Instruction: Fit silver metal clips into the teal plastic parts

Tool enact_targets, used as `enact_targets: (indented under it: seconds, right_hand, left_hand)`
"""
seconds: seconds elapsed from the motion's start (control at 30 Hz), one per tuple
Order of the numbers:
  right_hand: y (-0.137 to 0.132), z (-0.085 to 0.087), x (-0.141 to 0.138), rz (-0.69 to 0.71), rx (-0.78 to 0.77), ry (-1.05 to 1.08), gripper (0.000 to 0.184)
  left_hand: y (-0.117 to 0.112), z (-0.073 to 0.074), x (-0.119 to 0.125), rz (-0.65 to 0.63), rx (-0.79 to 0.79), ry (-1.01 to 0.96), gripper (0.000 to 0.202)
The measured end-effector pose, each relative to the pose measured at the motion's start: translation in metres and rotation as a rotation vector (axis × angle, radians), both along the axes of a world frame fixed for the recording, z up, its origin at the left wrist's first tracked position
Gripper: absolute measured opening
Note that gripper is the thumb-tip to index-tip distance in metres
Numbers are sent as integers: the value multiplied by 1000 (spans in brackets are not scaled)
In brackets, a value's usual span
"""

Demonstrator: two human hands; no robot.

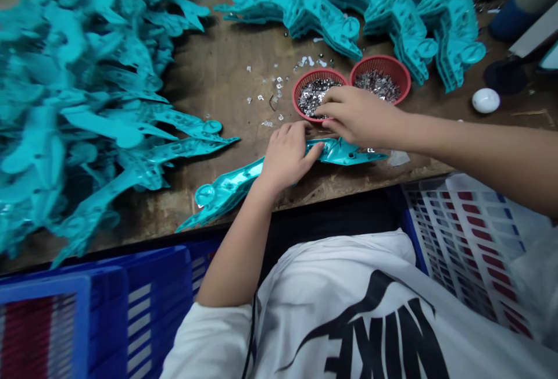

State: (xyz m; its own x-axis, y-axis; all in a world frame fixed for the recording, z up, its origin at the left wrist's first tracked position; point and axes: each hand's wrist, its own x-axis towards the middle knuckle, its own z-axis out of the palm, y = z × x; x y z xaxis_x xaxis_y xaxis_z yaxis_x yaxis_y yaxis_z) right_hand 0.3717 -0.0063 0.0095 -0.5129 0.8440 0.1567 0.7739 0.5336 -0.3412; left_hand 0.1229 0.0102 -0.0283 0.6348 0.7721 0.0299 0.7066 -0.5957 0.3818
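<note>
Teal moulded plastic shell (226,187) sits gripped by my left hand (285,157), my right hand (357,116) curls, hold untellable, at the round red basket (300,86); loose teal heap (65,106) looks undone.

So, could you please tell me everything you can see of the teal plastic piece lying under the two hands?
The teal plastic piece is a long, narrow, glossy moulded shell with a round disc near its left end. It lies flat and slanted on the wooden table, close to the front edge. The left hand rests palm-down on its middle; the right hand is over its right part, contact unclear.
</note>
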Motion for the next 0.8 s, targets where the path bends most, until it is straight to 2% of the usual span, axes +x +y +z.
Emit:
enact_targets:
  seconds: [0.07, 0.17, 0.23, 0.3, 0.33, 0.4, 0.5, 0.57, 0.63, 0.7, 0.8]
  right_hand:
    - [-12, -1, -14, 62, 15, 41, 41]
    - [-26, -4, -29, 123, -78, 23, 69]
    - [-30, -7, -31, 121, -171, -75, 75]
    - [-31, -9, -30, 117, -220, -162, 72]
    - [-30, -9, -29, 120, -221, -186, 71]
    - [-30, -10, -26, 131, -202, -187, 70]
    - [-30, -12, -20, 151, -198, -151, 69]
    - [-30, -12, -18, 145, -167, -147, 76]
    - [-26, -8, -21, 147, -101, -179, 90]
    - [-21, 1, -31, 207, -42, -260, 99]
    - [-12, 26, -65, 407, 45, -466, 88]
  left_hand:
    - [3, -4, -1, 4, -9, -45, 47]
    - [12, 0, -11, -2, -42, -156, 60]
    - [21, 15, -29, -18, -60, -252, 66]
    - [29, 36, -55, -61, -38, -256, 66]
    - [33, 47, -71, -87, -17, -187, 68]
    - [36, 63, -103, -115, -6, 33, 88]
    - [28, 65, -141, -50, -100, 403, 99]
    - [20, 57, -153, -5, -190, 578, 83]
    - [13, 48, -157, 19, -226, 638, 54]
    - [7, 44, -156, 37, -196, 591, 31]
    - [-1, 45, -157, 52, -177, 455, 22]
